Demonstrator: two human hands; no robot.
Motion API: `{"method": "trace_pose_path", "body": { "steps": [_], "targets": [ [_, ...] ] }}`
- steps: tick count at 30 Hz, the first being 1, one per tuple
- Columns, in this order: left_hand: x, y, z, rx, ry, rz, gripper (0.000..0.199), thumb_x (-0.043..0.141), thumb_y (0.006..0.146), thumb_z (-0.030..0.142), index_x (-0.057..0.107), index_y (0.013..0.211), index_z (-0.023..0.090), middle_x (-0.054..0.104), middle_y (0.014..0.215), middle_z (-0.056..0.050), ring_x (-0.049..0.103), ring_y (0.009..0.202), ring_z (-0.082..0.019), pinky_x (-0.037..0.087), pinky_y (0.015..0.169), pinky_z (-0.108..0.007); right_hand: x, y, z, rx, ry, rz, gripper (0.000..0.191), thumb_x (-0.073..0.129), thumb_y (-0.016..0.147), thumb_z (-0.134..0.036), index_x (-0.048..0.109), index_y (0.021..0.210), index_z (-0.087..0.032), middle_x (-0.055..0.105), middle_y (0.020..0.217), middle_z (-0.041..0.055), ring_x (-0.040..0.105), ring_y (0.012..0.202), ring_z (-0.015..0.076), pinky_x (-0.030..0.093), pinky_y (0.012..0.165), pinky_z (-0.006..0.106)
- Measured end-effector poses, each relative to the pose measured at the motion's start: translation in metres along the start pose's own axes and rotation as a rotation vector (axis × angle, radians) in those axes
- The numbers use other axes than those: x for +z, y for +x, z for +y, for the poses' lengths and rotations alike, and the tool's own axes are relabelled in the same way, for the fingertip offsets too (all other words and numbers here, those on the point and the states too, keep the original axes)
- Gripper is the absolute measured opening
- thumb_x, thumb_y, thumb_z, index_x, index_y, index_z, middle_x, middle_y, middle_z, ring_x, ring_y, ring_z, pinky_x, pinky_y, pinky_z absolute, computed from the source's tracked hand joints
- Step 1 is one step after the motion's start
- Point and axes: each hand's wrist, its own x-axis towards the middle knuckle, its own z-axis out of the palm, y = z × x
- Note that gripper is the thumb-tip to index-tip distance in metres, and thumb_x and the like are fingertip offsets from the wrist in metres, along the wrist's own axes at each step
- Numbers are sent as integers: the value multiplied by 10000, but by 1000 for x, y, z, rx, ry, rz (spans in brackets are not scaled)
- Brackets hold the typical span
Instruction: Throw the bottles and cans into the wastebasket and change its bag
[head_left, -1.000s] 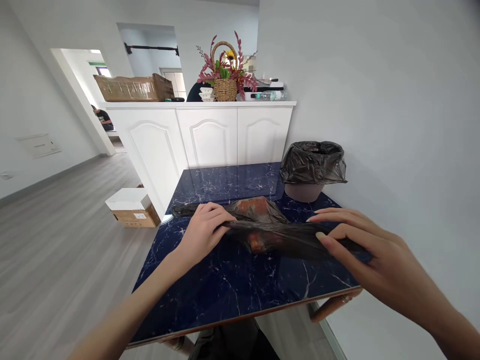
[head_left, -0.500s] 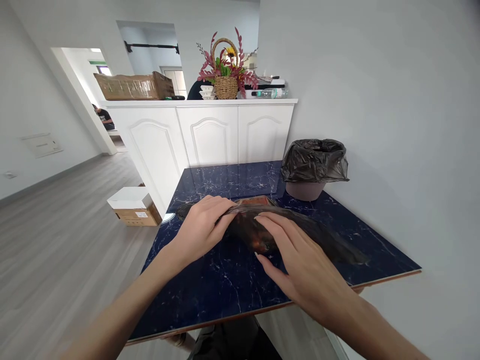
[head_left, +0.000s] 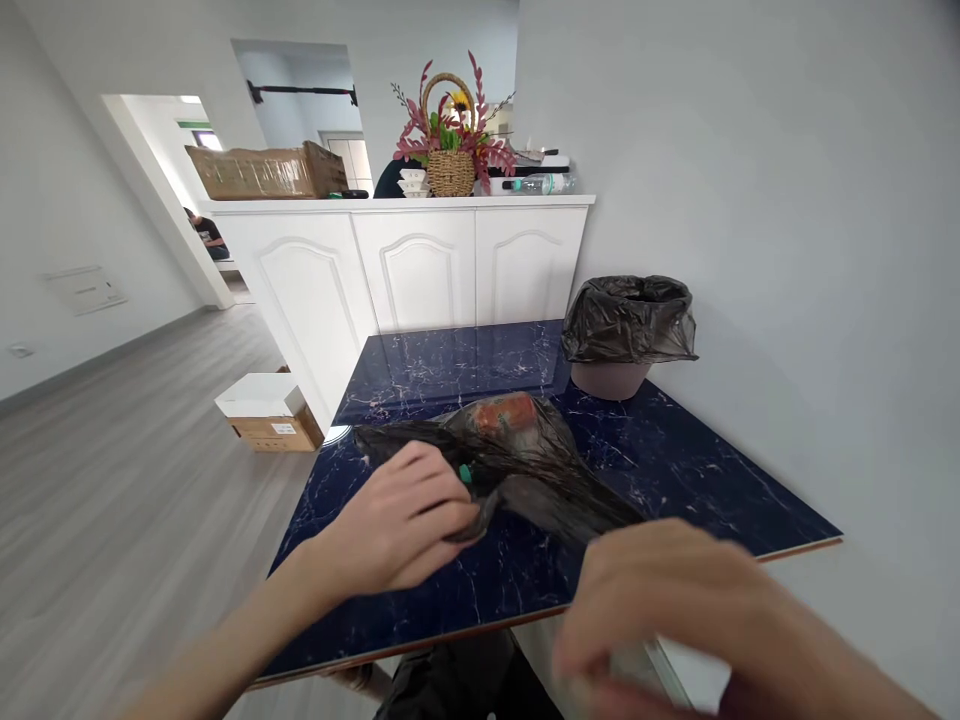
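Note:
A thin black plastic bag [head_left: 540, 475] lies across the dark blue marbled tabletop. Through its film shows a reddish item [head_left: 506, 412], its kind unclear. A small green piece like a bottle cap [head_left: 465, 473] appears beside my left fingers. My left hand [head_left: 412, 520] is closed on a gathered fold at the bag's near side. At the table's front edge is my right hand [head_left: 667, 600], blurred by motion with its fingers curled. The bag's right end runs up to and behind this hand; I cannot tell whether the fingers hold it.
A bin with a black liner [head_left: 630, 325] stands on the table [head_left: 450, 365] at the back right, by the wall. A white cabinet [head_left: 420, 265] borders the far edge, bearing a flower basket [head_left: 451, 172], a cardboard box [head_left: 262, 172] and a bottle [head_left: 544, 184]. Boxes [head_left: 274, 432] sit on the floor at left.
My left hand has moved nearer, drawing a fold of the bag along. My right hand has come off the middle of the bag, toward the front right. More of the reddish item shows.

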Motion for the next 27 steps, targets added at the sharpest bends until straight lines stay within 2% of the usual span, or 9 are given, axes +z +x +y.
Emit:
{"method": "trace_pose_path", "body": {
  "steps": [4, 5, 7, 11, 15, 17, 20, 23, 27],
  "targets": [
    [15, -25, 19, 71, -2, -104, 214, 463, 1090, 184, 632, 968, 232, 712, 840, -39, 612, 799, -222, 521, 906, -402, -9, 17, 35, 234, -318, 149, 91, 607, 1077, -297, 681, 1027, -277, 757, 929, 1, 701, 746, 155, 527, 644, 265],
    [21, -30, 22, 77, -7, -130, 228, 456, 1096, 185, 621, 945, 231, 695, 820, -37, 596, 778, -219, 525, 889, -394, -5, 22, 50, 253, -419, 126, 57, 629, 1056, -269, 671, 1094, -267, 753, 1023, 26, 721, 843, 182, 540, 699, 285],
    [33, -40, 25, 79, -15, -174, 236, 466, 1099, 185, 602, 913, 234, 665, 786, -32, 564, 721, -213, 524, 812, -376, 6, 31, 81, 286, -601, -20, 335, 778, 942, -237, 636, 1246, -235, 709, 1229, 96, 712, 1090, 276, 572, 878, 369],
    [54, -58, 22, 2, -1, -284, 253, 455, 1126, 249, 571, 903, 229, 667, 777, -28, 565, 647, -204, 447, 655, -364, 20, 38, 120, 445, -864, -213, 514, 793, 814, -90, 588, 1278, -172, 672, 1235, 164, 682, 1113, 353, 522, 864, 405],
    [61, -71, 10, -216, -197, -415, 582, 467, 1035, 788, 610, 1026, 224, 713, 785, -19, 643, 621, -215, 385, 586, -345, 6, 37, 126, 611, -711, -267, 370, 609, 874, -54, 539, 1204, -204, 712, 1040, 72, 683, 877, 251, 389, 683, 330],
    [57, -71, 1, -352, -327, -475, 731, 395, 976, 900, 620, 1134, 223, 731, 790, -11, 650, 594, -215, 387, 580, -331, -4, 35, 127, 653, -537, -228, 271, 606, 904, -124, 530, 1140, -233, 687, 913, 11, 641, 784, 213, 365, 657, 316],
    [51, -60, -13, -623, -385, -532, 609, 231, 1124, 685, 578, 1340, 234, 728, 768, -2, 703, 667, -230, 443, 638, -312, -14, 33, 134, 618, -243, -157, 179, 648, 958, -326, 544, 1086, -256, 642, 819, -24, 612, 743, 193, 421, 664, 305],
    [53, -44, -28, -890, -198, -510, 529, 191, 1164, 515, 509, 1492, 249, 693, 730, -12, 724, 692, -272, 468, 618, -322, -16, 32, 143, 596, -130, -60, 242, 638, 972, -476, 554, 1050, -262, 627, 783, -23, 599, 709, 192, 437, 639, 309],
    [66, -32, -48, -912, 112, -334, 527, 423, 1112, 496, 478, 1558, 219, 759, 1103, -130, 767, 1045, -366, 600, 802, -421, -12, 30, 151, 576, -191, 190, 228, 628, 958, -463, 554, 1052, -268, 625, 768, -19, 590, 669, 193, 443, 635, 326]
  ]
}}
